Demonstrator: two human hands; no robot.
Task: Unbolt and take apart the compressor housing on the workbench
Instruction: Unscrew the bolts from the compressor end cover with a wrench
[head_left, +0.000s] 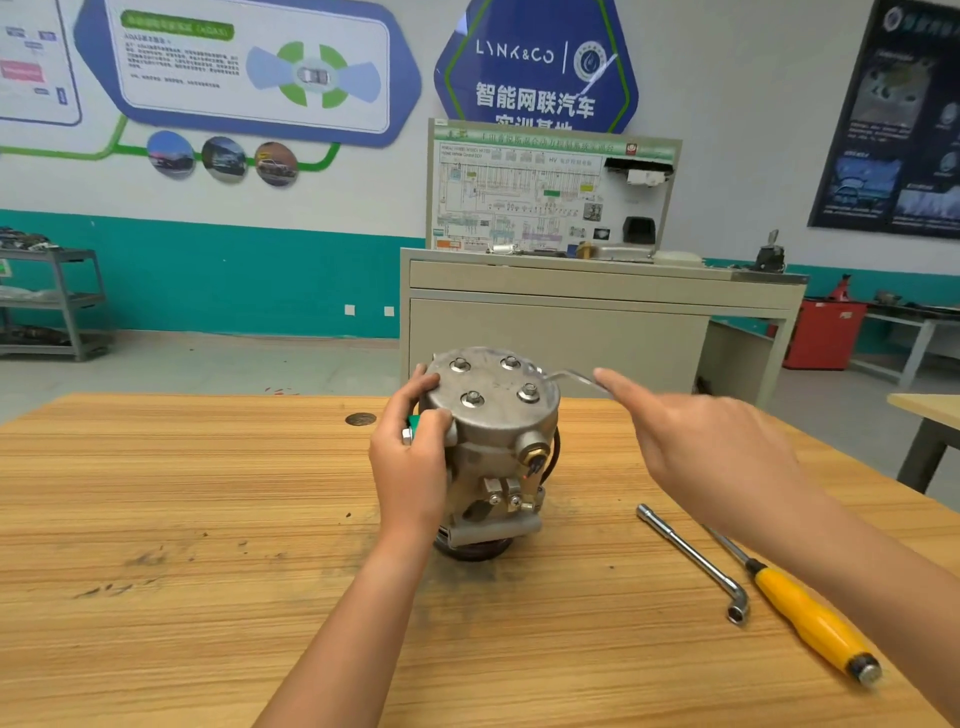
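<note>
Wooden workbench (156, 493) carries the compressor (493, 436), standing upright at its middle, flat cap uppermost. Left hand (410, 462) grasps the compressor's upper left side, fingers curled over the cap edge. Right hand (711, 441) is raised just right of the cap, fingers outstretched. A thin bent bar (574, 376) runs under them from the cap's far right edge; whether they hold it cannot be told. Yellow-handled screwdriver (805, 613) and L-shaped socket wrench (691, 558) lie on the workbench at right. Four bolts (472, 399) sit in the cap.

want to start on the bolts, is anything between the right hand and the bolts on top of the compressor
Nothing visible blocks them. The bolts on the compressor top sit bare; the left hand grips its left side, and only a thin metal tool juts from the right rim, by the fingertips of the right hand.
</note>
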